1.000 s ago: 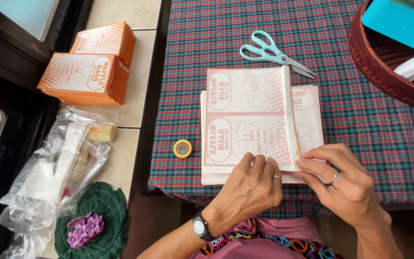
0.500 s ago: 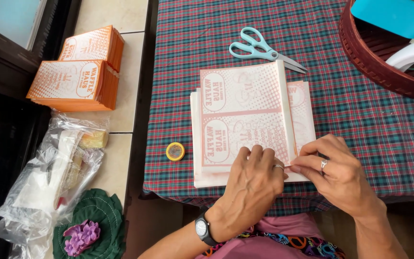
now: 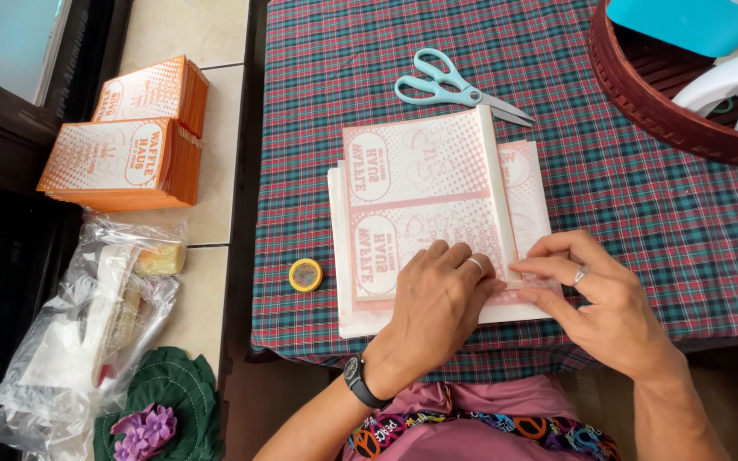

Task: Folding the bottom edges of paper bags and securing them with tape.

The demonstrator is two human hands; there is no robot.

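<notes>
Two hands working one sheet: left hand (image 3: 437,299) pressing flat, fingers spread, on the pink-printed paper stack (image 3: 420,196) lying mid-desk (image 3: 318,77); right hand (image 3: 600,299) pinching the folded white flap (image 3: 499,188) at 3 o'clock. Fold seemingly half creased; finished orange packs (image 3: 125,154) waiting at 9 o'clock, scissors (image 3: 450,81) at 12.

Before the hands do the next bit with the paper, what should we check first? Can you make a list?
1. Left hand flat on the printed paper sheet: ok.
2. Right hand fingertips on the folded strip at its near end: ok.
3. Strip lined up straight along the sheet: ok, as far as it shows.
4. Scissors lying closed, apart from the hands: ok.
5. Small yellow tape roll beside the sheet, within easy reach: ok.
6. Whether the strip is stuck down: cannot tell.
</notes>
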